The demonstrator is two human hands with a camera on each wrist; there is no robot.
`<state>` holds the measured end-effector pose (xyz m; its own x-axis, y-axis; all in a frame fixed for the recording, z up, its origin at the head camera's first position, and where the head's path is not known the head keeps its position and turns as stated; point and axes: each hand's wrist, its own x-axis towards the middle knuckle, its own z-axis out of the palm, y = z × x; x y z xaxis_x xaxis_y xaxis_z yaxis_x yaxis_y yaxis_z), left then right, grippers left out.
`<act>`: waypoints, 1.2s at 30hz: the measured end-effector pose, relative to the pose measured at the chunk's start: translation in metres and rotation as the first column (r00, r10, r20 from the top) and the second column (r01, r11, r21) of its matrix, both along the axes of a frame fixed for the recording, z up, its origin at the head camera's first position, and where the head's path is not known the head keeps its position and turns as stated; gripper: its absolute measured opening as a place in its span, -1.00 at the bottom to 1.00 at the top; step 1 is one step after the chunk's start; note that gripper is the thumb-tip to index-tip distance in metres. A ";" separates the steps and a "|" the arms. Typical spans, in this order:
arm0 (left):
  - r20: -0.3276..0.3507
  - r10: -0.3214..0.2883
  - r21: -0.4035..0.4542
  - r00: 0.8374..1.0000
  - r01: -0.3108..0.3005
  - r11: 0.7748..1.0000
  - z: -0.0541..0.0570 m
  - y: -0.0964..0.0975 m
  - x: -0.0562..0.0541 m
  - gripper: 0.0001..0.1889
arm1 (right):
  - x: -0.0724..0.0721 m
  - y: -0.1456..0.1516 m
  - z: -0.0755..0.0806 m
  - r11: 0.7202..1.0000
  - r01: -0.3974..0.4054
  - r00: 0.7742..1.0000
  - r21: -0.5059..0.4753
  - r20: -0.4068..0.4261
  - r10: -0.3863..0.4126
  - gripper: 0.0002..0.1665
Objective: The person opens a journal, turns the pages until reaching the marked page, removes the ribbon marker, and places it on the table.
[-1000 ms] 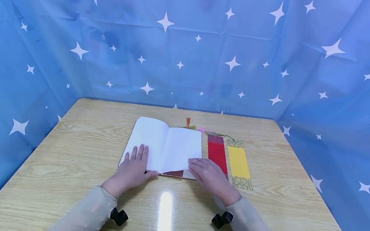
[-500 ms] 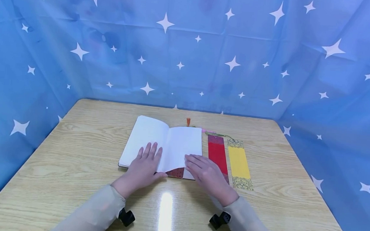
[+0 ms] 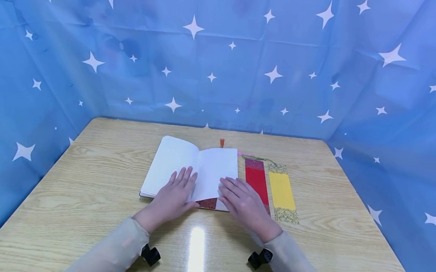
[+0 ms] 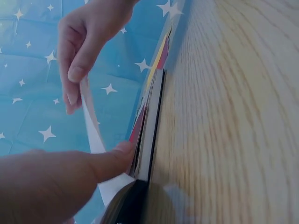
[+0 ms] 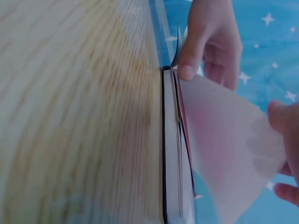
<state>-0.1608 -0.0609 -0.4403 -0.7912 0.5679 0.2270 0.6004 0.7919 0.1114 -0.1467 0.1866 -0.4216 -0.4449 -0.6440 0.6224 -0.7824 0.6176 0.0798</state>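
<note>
An open book (image 3: 173, 160) with blank white pages lies on the table. My left hand (image 3: 174, 195) rests on it near the spine, fingers straight, its thumb at the book's front edge. With thumb and fingers, my right hand (image 3: 245, 200) pinches the front outer corner of a right-hand page (image 3: 216, 167). In the right wrist view that page (image 5: 224, 135) stands lifted off the rest. Beneath it shows the lower end of a dark red bookmark (image 3: 208, 203), mostly hidden. An orange tassel (image 3: 222, 143) sticks out past the book's far edge.
Right of the book lie a red bookmark (image 3: 256, 180) and a yellow bookmark (image 3: 282, 190), side by side. Green tassel cord (image 3: 258, 158) and a pink tassel (image 3: 245, 154) lie above them. A blue starred curtain (image 3: 220, 90) hangs behind the wooden table (image 3: 88, 178).
My left hand has slid right, from the left page toward the spine. The right hand keeps its pinch, and the page's far edge has shifted slightly away from me.
</note>
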 end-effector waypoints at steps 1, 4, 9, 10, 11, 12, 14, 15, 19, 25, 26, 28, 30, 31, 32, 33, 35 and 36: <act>-0.022 -0.009 -0.001 1.000 0.009 1.000 0.000 -0.001 0.000 -0.12 | 0.000 0.001 0.000 1.000 0.003 1.000 -0.012 -0.001 -0.003 -0.54; -0.093 -0.042 0.014 0.995 0.043 0.999 0.002 -0.002 0.001 -0.11 | -0.001 0.003 -0.001 0.999 0.011 1.000 -0.049 -0.003 -0.011 -0.48; -0.223 -0.065 0.090 0.973 0.087 0.992 0.007 -0.006 0.002 -0.02 | -0.002 0.004 -0.001 0.995 0.025 1.000 -0.093 0.008 -0.025 -0.43; -0.250 -0.067 0.112 0.966 0.098 0.989 0.009 -0.007 0.002 0.00 | -0.002 0.005 -0.001 0.995 0.029 1.000 -0.099 0.011 -0.028 -0.42; -0.272 -0.068 0.133 0.960 0.107 0.985 0.010 -0.008 0.002 0.03 | -0.003 0.005 -0.001 0.994 0.032 0.999 -0.104 0.014 -0.031 -0.42; -0.297 -0.067 0.152 0.953 0.117 0.982 0.010 -0.008 0.002 0.05 | -0.003 0.005 -0.001 0.994 0.037 0.999 -0.106 0.016 -0.035 -0.41; -0.354 -0.070 0.191 0.933 0.145 0.971 0.011 -0.009 0.001 0.10 | -0.004 0.006 -0.002 0.993 0.041 0.999 -0.112 0.017 -0.039 -0.40; -0.384 -0.070 0.210 0.921 0.161 0.964 0.011 -0.010 0.000 0.13 | -0.004 0.006 -0.003 0.993 0.042 0.999 -0.114 0.018 -0.040 -0.39; -0.517 -0.049 0.220 0.855 0.188 0.957 0.009 -0.011 -0.002 0.24 | -0.005 0.006 -0.005 0.993 0.021 1.000 -0.115 0.002 -0.021 -0.42; -0.511 0.006 0.037 0.859 0.016 0.999 0.011 -0.018 0.002 0.19 | -0.004 0.005 -0.010 0.996 0.036 0.999 -0.080 0.020 -0.035 -0.39; -0.469 0.019 0.009 0.883 -0.017 1.000 0.012 -0.019 0.003 0.15 | -0.004 0.005 -0.010 0.996 0.044 0.999 -0.074 0.029 -0.042 -0.39; -0.372 0.057 -0.034 0.927 -0.075 0.997 0.014 -0.021 0.004 0.04 | -0.003 0.005 -0.010 0.997 0.048 0.998 -0.062 0.042 -0.046 -0.42; -0.274 0.099 -0.075 0.957 -0.124 0.989 0.015 -0.023 0.004 -0.06 | -0.003 0.005 -0.009 0.998 0.051 0.997 -0.043 0.052 -0.049 -0.48; -0.234 0.120 -0.087 0.965 -0.144 0.986 0.015 -0.024 0.004 -0.10 | -0.003 0.005 -0.009 0.998 0.054 0.997 -0.032 0.058 -0.052 -0.52; -0.207 0.136 -0.096 0.969 -0.159 0.983 0.015 -0.025 0.004 -0.14 | -0.002 0.005 -0.009 0.998 0.056 0.996 -0.022 0.065 -0.055 -0.54; -0.191 0.149 -0.109 0.970 -0.172 0.979 0.016 -0.027 0.004 -0.18 | -0.002 0.005 -0.009 0.998 0.061 0.996 -0.011 0.071 -0.060 -0.54; -0.187 0.165 -0.129 0.968 -0.191 0.973 0.015 -0.029 0.004 -0.24 | -0.002 0.004 -0.009 0.997 0.080 0.993 0.011 0.089 -0.081 -0.50; -0.190 0.173 -0.136 0.966 -0.200 0.970 0.015 -0.030 0.004 -0.26 | -0.002 0.004 -0.009 0.996 0.091 0.991 0.022 0.098 -0.093 -0.48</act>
